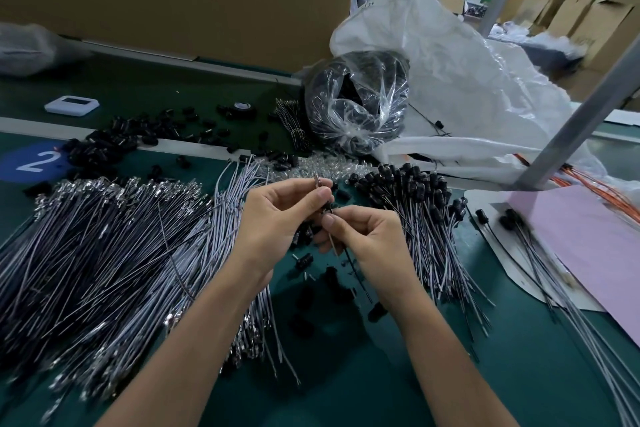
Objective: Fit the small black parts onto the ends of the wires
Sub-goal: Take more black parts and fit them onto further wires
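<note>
A deep heap of bare wires (104, 253) with metal terminals fills the left and lower left of the frame. Loose small black parts (114, 142) lie scattered beyond it in the upper left, near a blue floor-style marker (34, 161) bearing a 2. At the centre, the left hand (277, 215) pinches one wire (349, 260) between thumb and fingertips, and the wire's metal terminal (317, 180) pokes up above them. Just beside it, the right hand (367, 236) pinches the same wire a little lower, with the rest trailing down toward the green mat (346, 374). A black part (326, 206) seems to sit on the wire between the two sets of fingertips, though how far it is seated cannot be told. This looks like the fitting step itself: the part is being slid along toward the terminal. The next move probably calls for a firm hold on the wire and a straight push, so the thin lead does not buckle. The bundle of capped wires (408, 191) lies at centre right, where this one would likely go.
</note>
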Demonstrator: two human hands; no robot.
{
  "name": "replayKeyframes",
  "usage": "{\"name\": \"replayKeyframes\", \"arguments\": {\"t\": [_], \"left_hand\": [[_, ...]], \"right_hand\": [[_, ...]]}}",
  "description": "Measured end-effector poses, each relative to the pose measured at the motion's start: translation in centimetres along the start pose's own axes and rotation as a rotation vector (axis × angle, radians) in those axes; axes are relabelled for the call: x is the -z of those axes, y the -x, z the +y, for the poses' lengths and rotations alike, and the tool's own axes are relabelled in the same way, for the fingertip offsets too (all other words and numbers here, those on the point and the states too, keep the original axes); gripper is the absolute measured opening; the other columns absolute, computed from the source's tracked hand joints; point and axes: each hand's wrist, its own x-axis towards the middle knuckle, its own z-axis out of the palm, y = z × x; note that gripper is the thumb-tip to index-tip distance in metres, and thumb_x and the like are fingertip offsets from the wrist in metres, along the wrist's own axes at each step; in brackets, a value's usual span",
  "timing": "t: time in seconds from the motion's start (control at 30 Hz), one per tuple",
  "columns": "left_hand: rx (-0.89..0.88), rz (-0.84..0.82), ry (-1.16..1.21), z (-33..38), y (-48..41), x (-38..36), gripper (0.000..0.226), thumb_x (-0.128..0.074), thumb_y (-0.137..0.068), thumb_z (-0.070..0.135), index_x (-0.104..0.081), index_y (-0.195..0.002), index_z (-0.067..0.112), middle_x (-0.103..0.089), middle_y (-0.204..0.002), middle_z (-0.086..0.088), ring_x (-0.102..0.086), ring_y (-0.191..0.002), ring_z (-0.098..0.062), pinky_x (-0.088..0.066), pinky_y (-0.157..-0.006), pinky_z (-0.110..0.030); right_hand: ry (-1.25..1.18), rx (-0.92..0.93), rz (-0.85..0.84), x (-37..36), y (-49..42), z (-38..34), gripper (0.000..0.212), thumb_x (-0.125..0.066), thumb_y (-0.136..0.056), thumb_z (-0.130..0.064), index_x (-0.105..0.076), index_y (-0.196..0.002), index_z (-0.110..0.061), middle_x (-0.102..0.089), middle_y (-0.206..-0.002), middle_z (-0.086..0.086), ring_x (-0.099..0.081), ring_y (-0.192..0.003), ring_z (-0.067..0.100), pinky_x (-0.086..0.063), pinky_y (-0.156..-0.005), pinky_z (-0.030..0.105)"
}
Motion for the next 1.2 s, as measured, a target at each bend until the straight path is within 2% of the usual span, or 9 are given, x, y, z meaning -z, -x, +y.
{"name": "replayKeyframes", "arguments": {"t": [0.2, 0.33, 0.47, 0.6, 0.87, 1.03, 1.2], "left_hand": [[0.004, -0.009, -0.01, 0.01, 0.05, -0.01, 0.033, -0.08, -0.063, 0.029, -0.077, -0.091, 0.012, -0.077, -0.087, -0.01, -0.074, -0.082, -0.019, -0.059, -0.077, -0.026], [-0.026, -0.002, 0.023, 0.11, 0.1, -0.02, 0.026, -0.076, -0.071, 0.024, -0.076, -0.094, 0.011, -0.077, -0.09, -0.01, -0.074, -0.084, -0.019, -0.058, -0.074, -0.024], [-0.013, 0.029, 0.086, 0.33, 0.08, 0.03, 0.019, -0.079, -0.065, 0.028, -0.079, -0.081, 0.018, -0.077, -0.092, -0.007, -0.071, -0.081, -0.014, -0.057, -0.077, -0.028], [-0.008, 0.052, 0.135, 0.33, 0.06, 0.02, 0.025, -0.083, -0.055, 0.033, -0.078, -0.075, 0.019, -0.077, -0.088, -0.008, -0.072, -0.078, -0.015, -0.057, -0.071, -0.022], [-0.026, 0.059, 0.167, 0.26, -0.03, 0.23, 0.023, -0.084, -0.053, 0.032, -0.08, -0.073, 0.02, -0.077, -0.086, -0.006, -0.072, -0.08, -0.013, -0.056, -0.069, -0.02], [-0.003, 0.067, 0.179, 0.27, -0.08, 0.19, 0.025, -0.084, -0.052, 0.031, -0.08, -0.073, 0.017, -0.077, -0.086, -0.007, -0.071, -0.078, -0.012, -0.055, -0.067, -0.019], [0.014, 0.078, 0.172, 0.21, -0.07, 0.23, 0.028, -0.084, -0.051, 0.032, -0.08, -0.074, 0.016, -0.077, -0.085, -0.008, -0.072, -0.077, -0.014, -0.055, -0.066, -0.019]], "right_hand": [[-0.005, 0.003, 0.046, -0.09, 0.08, 0.06, 0.007, -0.071, -0.086, -0.006, -0.076, -0.084, -0.01, -0.075, -0.076, 0.011, -0.071, -0.068, 0.017, -0.056, -0.065, 0.021], [-0.012, 0.005, 0.053, -0.09, 0.07, 0.07, 0.005, -0.071, -0.085, -0.007, -0.076, -0.087, -0.005, -0.075, -0.078, 0.012, -0.072, -0.07, 0.019, -0.057, -0.066, 0.023], [0.01, -0.002, 0.044, -0.13, 0.09, 0.12, 0.008, -0.072, -0.084, -0.006, -0.075, -0.09, 0.0, -0.075, -0.078, 0.012, -0.073, -0.071, 0.02, -0.058, -0.068, 0.025], [0.017, -0.001, 0.071, -0.34, 0.21, 0.05, 0.007, -0.073, -0.083, -0.007, -0.069, -0.089, -0.008, -0.075, -0.075, 0.009, -0.074, -0.071, 0.018, -0.058, -0.067, 0.024], [0.038, 0.042, 0.013, -0.42, 0.27, 0.1, 0.012, -0.063, -0.093, -0.005, -0.06, -0.089, 0.005, -0.074, -0.069, 0.003, -0.072, -0.066, 0.012, -0.053, -0.061, 0.017], [0.076, 0.107, 0.019, -0.47, 0.36, 0.14, 0.011, -0.059, -0.095, -0.003, -0.056, -0.088, 0.005, -0.074, -0.075, 0.012, -0.074, -0.07, 0.019, -0.056, -0.066, 0.023], [0.101, 0.145, 0.027, -0.7, 0.38, 0.32, 0.011, -0.054, -0.096, 0.0, -0.053, -0.085, -0.002, -0.074, -0.078, 0.012, -0.073, -0.071, 0.02, -0.056, -0.066, 0.024]]}}
